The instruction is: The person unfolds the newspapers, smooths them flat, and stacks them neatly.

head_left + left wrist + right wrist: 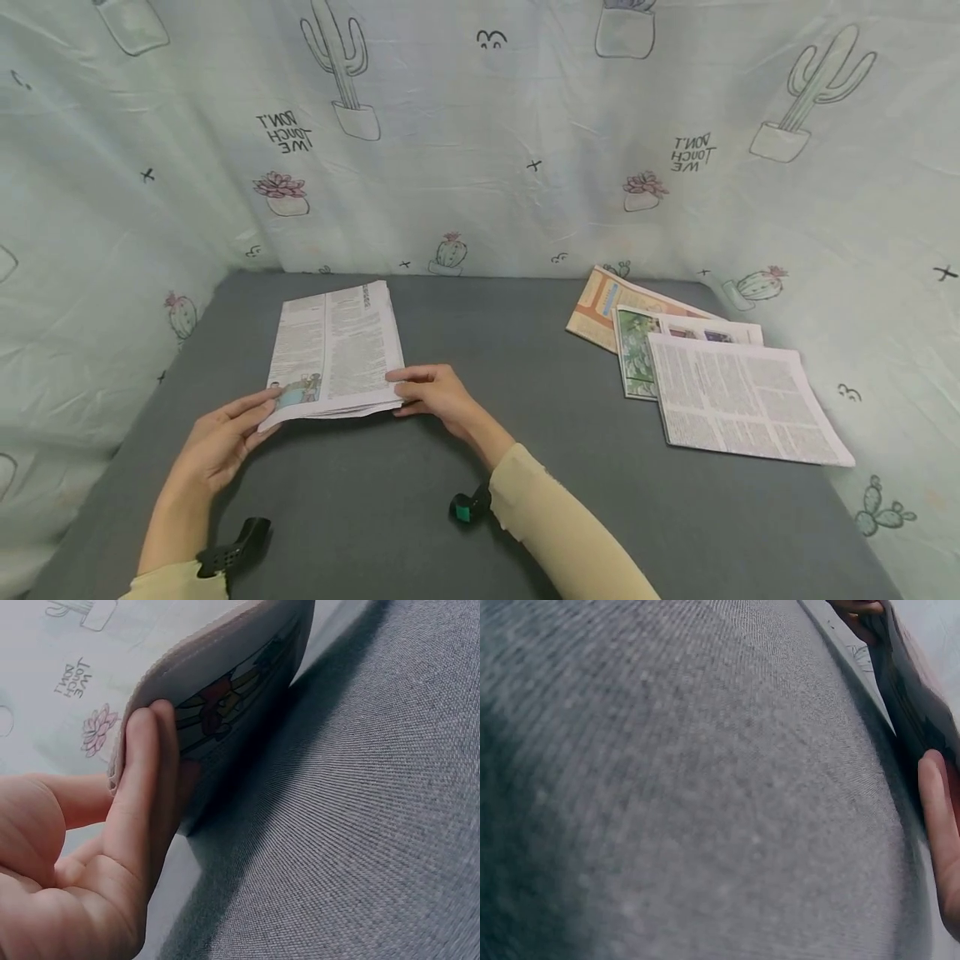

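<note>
A folded newspaper (337, 350) with printed columns and a small coloured picture lies at the left of the grey table, its near edge raised. My left hand (225, 437) pinches its near left corner, thumb on top and fingers beneath. In the left wrist view, the fingers (139, 780) press against the underside, where a coloured drawing shows. My right hand (442, 400) pinches the near right corner between thumb and fingers. Only part of that hand (941, 832) shows in the right wrist view, beside the newspaper's dark underside.
At the right of the grey table (510, 350) several papers overlap: an orange printed one (596, 312), one with a green picture (637, 354), and a text-covered newspaper (742, 400) on top. A white curtain (465, 125) with cactus drawings hangs behind and along both sides.
</note>
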{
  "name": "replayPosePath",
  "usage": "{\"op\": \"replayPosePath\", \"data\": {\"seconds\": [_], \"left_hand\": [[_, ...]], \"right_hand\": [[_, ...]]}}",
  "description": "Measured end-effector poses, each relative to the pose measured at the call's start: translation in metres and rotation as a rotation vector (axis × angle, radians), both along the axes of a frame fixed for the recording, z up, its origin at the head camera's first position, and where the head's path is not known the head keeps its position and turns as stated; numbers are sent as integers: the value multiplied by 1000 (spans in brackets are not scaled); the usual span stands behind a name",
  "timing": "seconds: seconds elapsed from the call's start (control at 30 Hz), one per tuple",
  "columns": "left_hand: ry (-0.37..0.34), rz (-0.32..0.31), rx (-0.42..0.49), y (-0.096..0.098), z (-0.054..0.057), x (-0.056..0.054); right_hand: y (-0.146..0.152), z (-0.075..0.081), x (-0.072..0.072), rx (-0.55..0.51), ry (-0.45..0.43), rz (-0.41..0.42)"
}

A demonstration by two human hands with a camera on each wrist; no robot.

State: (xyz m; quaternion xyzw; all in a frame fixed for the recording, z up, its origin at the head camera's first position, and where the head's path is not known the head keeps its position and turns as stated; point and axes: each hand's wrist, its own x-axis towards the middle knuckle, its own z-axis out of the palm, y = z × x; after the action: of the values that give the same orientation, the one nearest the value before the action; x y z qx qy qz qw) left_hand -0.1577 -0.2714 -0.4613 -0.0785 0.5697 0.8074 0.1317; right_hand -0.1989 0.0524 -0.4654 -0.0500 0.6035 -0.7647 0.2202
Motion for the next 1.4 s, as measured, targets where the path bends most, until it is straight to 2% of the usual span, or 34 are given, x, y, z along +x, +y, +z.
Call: {"op": "replayPosePath", "data": {"seconds": [0.23,0.5,0.67,0.8,0.97,1.07,1.2,1.4], "left_hand": [[15,-36,-77,4,-1,3],[50,-78,-209,26,4,7],[82,-124,-310,51,10,11],[106,-203,-380,74,14,14],[112,-316,-403,107,20,20],[121,-348,-395,131,24,24],[138,-349,-371,161,25,30],[139,-309,-402,178,15,40]], "right_hand": [[2,0,3,60,-1,-74],[24,1,13,80,5,-109],[50,3,27,111,25,-124],[77,5,44,155,24,-159],[117,3,73,195,-28,-196],[143,1,89,188,-81,-205],[172,0,101,175,-129,-228],[189,5,101,201,-123,-199]]}}
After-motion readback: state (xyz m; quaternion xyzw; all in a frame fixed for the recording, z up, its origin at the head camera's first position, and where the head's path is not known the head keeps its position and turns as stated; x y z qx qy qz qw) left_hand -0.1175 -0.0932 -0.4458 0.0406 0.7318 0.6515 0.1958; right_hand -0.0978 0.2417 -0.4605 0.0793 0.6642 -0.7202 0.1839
